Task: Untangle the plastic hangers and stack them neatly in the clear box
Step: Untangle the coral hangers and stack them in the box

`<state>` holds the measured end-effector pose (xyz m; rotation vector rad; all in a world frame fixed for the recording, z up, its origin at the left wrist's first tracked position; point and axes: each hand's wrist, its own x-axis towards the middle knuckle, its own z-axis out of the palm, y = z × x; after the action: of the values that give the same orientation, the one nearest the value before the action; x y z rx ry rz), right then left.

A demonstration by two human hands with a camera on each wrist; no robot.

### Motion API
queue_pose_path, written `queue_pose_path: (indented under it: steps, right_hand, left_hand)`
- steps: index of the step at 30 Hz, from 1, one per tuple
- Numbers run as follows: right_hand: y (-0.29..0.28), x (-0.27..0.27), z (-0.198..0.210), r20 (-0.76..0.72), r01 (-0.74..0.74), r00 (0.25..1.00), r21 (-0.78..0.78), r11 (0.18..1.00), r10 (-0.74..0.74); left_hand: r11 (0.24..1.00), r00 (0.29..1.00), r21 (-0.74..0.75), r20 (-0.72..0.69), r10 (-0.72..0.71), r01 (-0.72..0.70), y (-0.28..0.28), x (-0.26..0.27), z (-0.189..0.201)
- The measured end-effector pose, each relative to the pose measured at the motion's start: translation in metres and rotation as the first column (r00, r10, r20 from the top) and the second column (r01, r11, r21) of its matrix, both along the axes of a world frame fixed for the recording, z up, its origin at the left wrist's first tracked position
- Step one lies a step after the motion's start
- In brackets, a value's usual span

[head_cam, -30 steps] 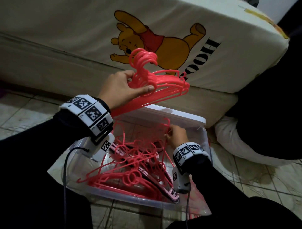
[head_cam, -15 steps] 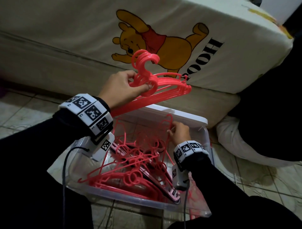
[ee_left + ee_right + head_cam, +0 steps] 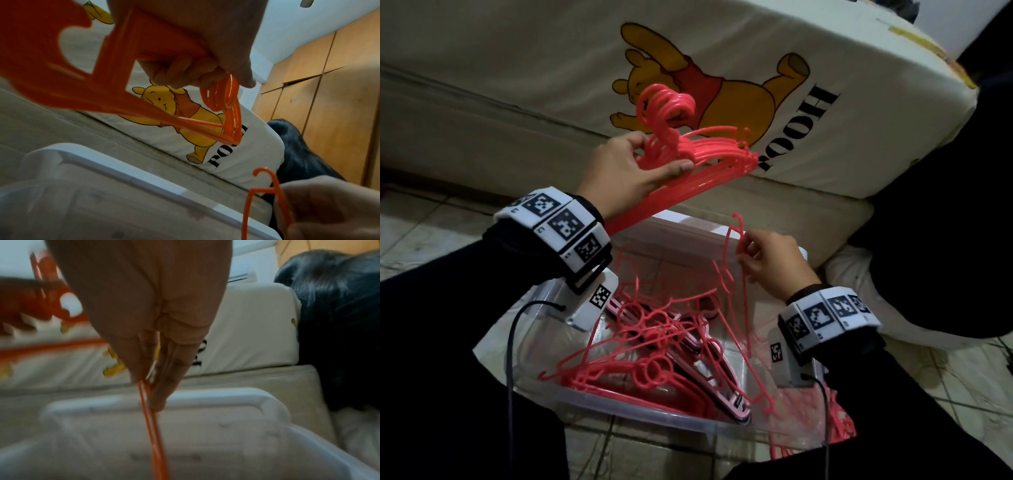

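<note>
- Meanwhile, over the clear box (image 3: 726,428) on the tiled floor, a person sorts pink plastic hangers, with the box as the fixed point for everything that follows.
- Above the box's far-left corner, the left hand (image 3: 626,171) grips a gathered bundle of hangers (image 3: 709,154), thumb pressed across the necks and fingers curled behind; the hooks line up and point upward, and the long bars run from the wrist out toward the printed cushion (image 3: 722,68) behind the box.
- Just above the box's far rim, the right hand (image 3: 767,260) pinches a single hanger (image 3: 744,294) near its upper end between fingertips and thumb; the right-wrist view shows thin bars trapped between the fingertips (image 3: 158,395).
- That single hanger stands nearly upright, its long axis running from the pinch steeply down into the box, where its lower end sits among the loose tangle (image 3: 654,346) heaped on the bottom.
- Judging by this, the coming move turns on lifting straight up along that axis; whether the lower end is snagged in the heap cannot be made out.
- The right hand is the nearer one to the tangle; the bundle lies up and to the left of it, well apart, with the gap between them open.
- Most of the hangers appear unsorted in the box.
</note>
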<state>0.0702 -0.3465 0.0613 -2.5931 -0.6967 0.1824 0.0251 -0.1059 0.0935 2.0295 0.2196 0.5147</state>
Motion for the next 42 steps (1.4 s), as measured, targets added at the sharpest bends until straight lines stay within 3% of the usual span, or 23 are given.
queue_pose_path:
  steps: [4, 7, 10, 14, 18, 22, 27, 30, 35, 38, 40, 42]
  right_hand:
    - [0.007, -0.019, 0.025, -0.127, -0.136, 0.977, 0.249, 0.959, 0.172]
    - [0.016, -0.034, 0.030, -0.026, -0.294, 0.949, 0.278, 0.914, 0.314]
    - [0.028, -0.048, 0.031, 0.176, -0.479, 0.874, 0.151, 0.865, 0.453]
    - [0.040, -0.060, 0.025, 0.310, -0.550, 0.736, -0.245, 0.798, 0.602]
    - [0.050, -0.065, 0.021, 0.321, -0.573, 0.655, -0.380, 0.726, 0.684]
    - [0.057, -0.066, 0.017, 0.271, -0.565, 0.638, -0.472, 0.677, 0.721]
    - [0.057, -0.061, 0.014, 0.261, -0.553, 0.641, -0.495, 0.670, 0.722]
    - [0.056, -0.060, 0.011, 0.276, -0.553, 0.629, -0.499, 0.667, 0.727]
    - [0.051, -0.060, 0.011, 0.424, -0.567, 0.603, -0.368, 0.737, 0.676]
    - [0.036, -0.048, 0.017, 0.531, -0.484, 0.684, -0.183, 0.856, 0.501]
    - [0.023, -0.034, 0.022, 0.587, -0.311, 0.762, -0.040, 0.950, 0.274]
    - [0.013, -0.019, 0.024, 0.560, -0.144, 0.820, -0.001, 0.990, 0.120]
  left_hand:
    - [0.998, 0.998, 0.061, -0.067, 0.018, -0.014, 0.004, 0.002, -0.004]
    - [0.998, 0.994, 0.048, -0.106, -0.025, 0.030, 0.006, 0.003, -0.009]
    - [0.996, 0.990, 0.055, -0.129, -0.061, 0.069, 0.004, 0.003, -0.011]
    - [0.988, 0.972, 0.061, -0.195, -0.130, 0.145, -0.004, 0.002, -0.015]
    - [0.979, 0.957, 0.032, -0.219, -0.191, 0.203, -0.013, 0.002, -0.019]
    - [0.967, 0.941, -0.035, -0.222, -0.255, 0.253, -0.025, 0.000, -0.021]
    - [0.942, 0.904, -0.110, -0.264, -0.336, 0.318, -0.032, -0.004, -0.020]
    - [0.938, 0.897, -0.074, -0.275, -0.345, 0.338, -0.033, -0.006, -0.019]
    - [0.947, 0.913, -0.033, -0.257, -0.317, 0.319, -0.034, -0.006, -0.020]
    - [0.960, 0.938, 0.024, -0.222, -0.268, 0.280, -0.027, -0.006, -0.016]
    - [0.963, 0.944, 0.076, -0.228, -0.237, 0.260, -0.021, -0.007, -0.015]
    - [0.961, 0.944, 0.105, -0.244, -0.224, 0.255, -0.019, -0.008, -0.015]
